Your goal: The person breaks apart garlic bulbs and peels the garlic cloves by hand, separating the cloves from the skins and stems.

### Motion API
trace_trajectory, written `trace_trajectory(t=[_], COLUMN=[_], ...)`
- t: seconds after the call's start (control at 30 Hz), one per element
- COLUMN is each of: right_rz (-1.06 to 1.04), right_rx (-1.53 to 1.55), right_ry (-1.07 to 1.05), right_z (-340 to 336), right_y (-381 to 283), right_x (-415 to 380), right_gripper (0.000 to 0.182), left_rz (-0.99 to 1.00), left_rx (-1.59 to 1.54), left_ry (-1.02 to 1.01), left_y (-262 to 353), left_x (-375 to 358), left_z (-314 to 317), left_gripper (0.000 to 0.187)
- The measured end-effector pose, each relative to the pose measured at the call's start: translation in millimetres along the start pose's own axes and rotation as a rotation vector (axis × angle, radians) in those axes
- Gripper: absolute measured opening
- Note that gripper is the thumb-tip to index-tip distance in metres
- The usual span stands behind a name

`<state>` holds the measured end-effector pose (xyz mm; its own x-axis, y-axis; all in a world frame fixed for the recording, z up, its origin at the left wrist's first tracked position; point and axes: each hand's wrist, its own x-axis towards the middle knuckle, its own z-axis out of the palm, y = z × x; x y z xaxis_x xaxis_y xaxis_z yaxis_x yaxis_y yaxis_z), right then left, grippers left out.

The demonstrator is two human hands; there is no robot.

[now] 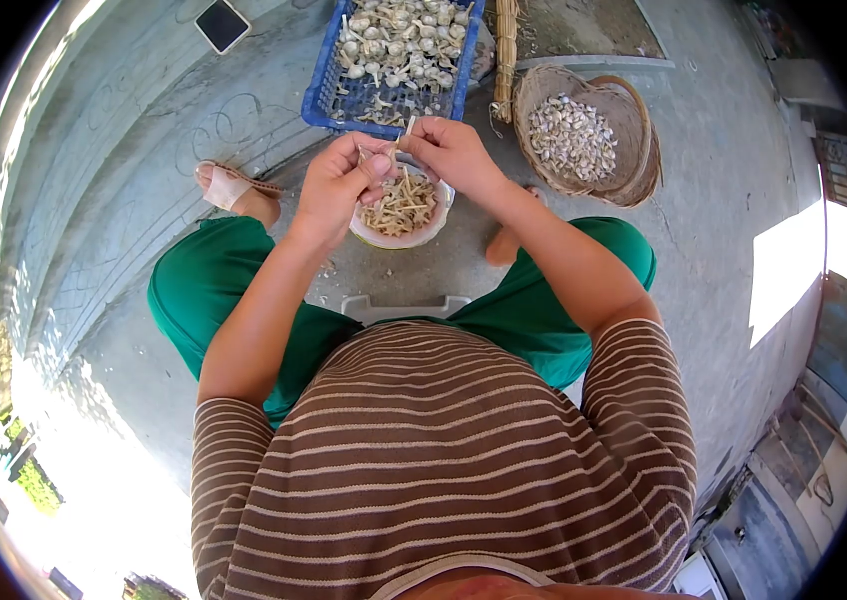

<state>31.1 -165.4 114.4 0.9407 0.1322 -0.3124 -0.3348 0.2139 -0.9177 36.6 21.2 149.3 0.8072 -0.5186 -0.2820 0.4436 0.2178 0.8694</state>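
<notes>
Both hands are raised over a white bowl [414,238] of dry, cut garlic stalks [404,207]. My left hand [336,185] is closed, thumb against fingers, around a small pale garlic bulb, mostly hidden by the fingers. Close beside it, my right hand [456,158] pinches a thin pale garlic stalk [411,125] that sticks up at its fingertips. Just beyond the hands stands a blue plastic crate [319,90] with many whole garlic bulbs [404,45] on short stalks.
To the right, a wicker basket [634,150] holds loose garlic cloves [574,138]. A bundle of dry stalks [506,50] lies between crate and basket. A dark flat tablet-like object [223,25] rests at upper left. My sandalled foot [234,190] is left of the bowl.
</notes>
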Motion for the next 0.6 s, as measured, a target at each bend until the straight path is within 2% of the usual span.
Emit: trace_trajectory(t=[0.07, 0.1, 0.13, 0.2, 0.23, 0.3, 0.33, 0.4, 0.43, 0.5, 0.53, 0.6], right_rz=[-0.229, -0.125, -0.126, -0.516, -0.515, -0.151, -0.15, -0.355, -0.356, -0.148, -0.149, -0.052], right_rx=[-1.143, -1.275, -1.275, -0.767, -0.77, -0.085, -0.084, -0.052, -0.052, 0.173, 0.174, 0.569], right_ry=[-0.177, -0.225, -0.228, -0.122, -0.127, -0.228, -0.228, -0.15, -0.147, -0.155, -0.156, -0.09], right_z=[-6, -2, -2, -4, 0, 7, 10, 16, 14, 9, 8, 6], right_y=[8, 0, 3, 10, -2, -24, -19, -7, -8, -15, -18, -23], right_x=[0, -5, -2, 3, 0, -7, -5, -3, -3, -2, -1, -1], right_gripper=[0.008, 0.013, 0.013, 0.016, 0.016, 0.016, 0.016, 0.018, 0.018, 0.015, 0.015, 0.013], left_rz=[-0.002, -0.011, -0.022, -0.036, -0.046, -0.035, -0.028, -0.061, -0.094, -0.113, -0.13, -0.131], left_rx=[-0.051, -0.072, -0.093, -0.102, -0.11, -0.09, -0.066, -0.111, -0.156, -0.238, -0.321, -0.308], left_ry=[0.005, 0.006, 0.006, 0.034, 0.061, 0.065, 0.065, 0.054, 0.043, 0.043, 0.044, 0.025], left_y=[-1, -1, -1, 0, 0, -4, -5, -5, -4, 7, 12, 10], left_x=[2, 2, 2, 1, 2, 5, 5, 5, 6, 6, 6, 5], left_z=[-3, -4, -5, -6, -5, -6, -6, -4, -2, 6, 9, 5], left_gripper=[0.009, 0.009, 0.009, 0.01, 0.01, 0.012, 0.014, 0.018, 0.023, 0.022, 0.022, 0.021])
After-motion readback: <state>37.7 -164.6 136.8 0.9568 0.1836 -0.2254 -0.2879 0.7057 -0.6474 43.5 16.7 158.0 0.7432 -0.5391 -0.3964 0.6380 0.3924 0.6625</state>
